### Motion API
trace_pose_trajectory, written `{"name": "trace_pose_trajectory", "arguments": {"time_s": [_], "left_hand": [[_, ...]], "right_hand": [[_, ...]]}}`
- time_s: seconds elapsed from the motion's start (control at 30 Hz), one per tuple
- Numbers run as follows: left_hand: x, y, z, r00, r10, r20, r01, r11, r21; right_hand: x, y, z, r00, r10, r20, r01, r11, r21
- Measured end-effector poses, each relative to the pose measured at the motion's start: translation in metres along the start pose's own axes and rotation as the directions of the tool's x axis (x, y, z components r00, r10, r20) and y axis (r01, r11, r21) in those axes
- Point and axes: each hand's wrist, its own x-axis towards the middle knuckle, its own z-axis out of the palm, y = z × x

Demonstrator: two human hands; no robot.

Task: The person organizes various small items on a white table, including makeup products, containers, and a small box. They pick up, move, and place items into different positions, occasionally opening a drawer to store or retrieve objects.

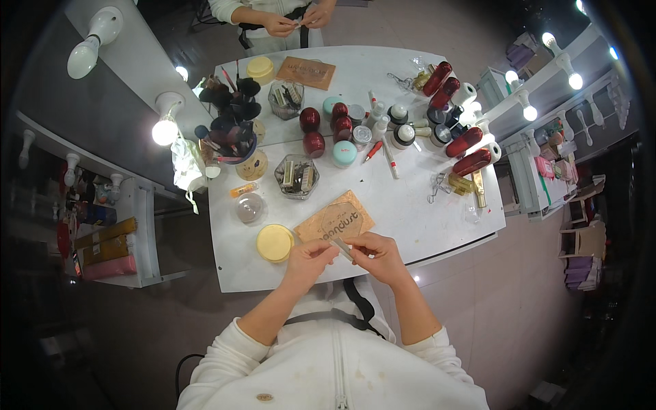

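Observation:
Between my two hands, above the table's front edge, is a small narrow pale box (342, 248), too small to name more closely. My left hand (311, 258) pinches its left end between thumb and fingers, and my right hand (376, 254) grips the other end. Just beyond lies a tan palette (334, 218) that bears dark lettering; the hands cover its lower edge. To the left of my left hand sits a round yellow jar (274, 243). Farther off, a clear faceted container (296, 177) holds several small boxes like the one in my hands.
A white table (425, 225) backs onto a mirror. Makeup brushes (233, 141) fill a cup at left, near lit bulbs (164, 132). Dark red containers (313, 144), a mint-lidded jar (344, 154) and white bottles stand mid-table. An eyelash curler (438, 187) lies at right.

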Motion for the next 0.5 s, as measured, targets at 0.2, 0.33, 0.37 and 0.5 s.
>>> {"name": "trace_pose_trajectory", "arguments": {"time_s": [0.2,0.33,0.37,0.5], "left_hand": [[-0.001,0.004,0.003,0.997,0.065,-0.045,-0.063,0.997,0.033],[0.0,0.009,-0.001,0.987,0.16,0.012,-0.16,0.978,0.135],[0.0,0.011,-0.002,0.983,0.183,0.027,-0.185,0.969,0.161],[0.001,0.012,-0.005,0.978,0.203,0.047,-0.208,0.956,0.207]], "right_hand": [[0.0,0.003,0.001,1.0,0.018,0.006,-0.019,0.998,0.062],[0.001,0.012,-0.002,1.0,-0.011,0.018,0.01,0.999,0.032],[0.001,0.011,-0.002,1.0,0.006,0.022,-0.007,0.999,0.053],[0.002,0.005,-0.002,0.997,0.04,0.07,-0.045,0.996,0.08]]}}
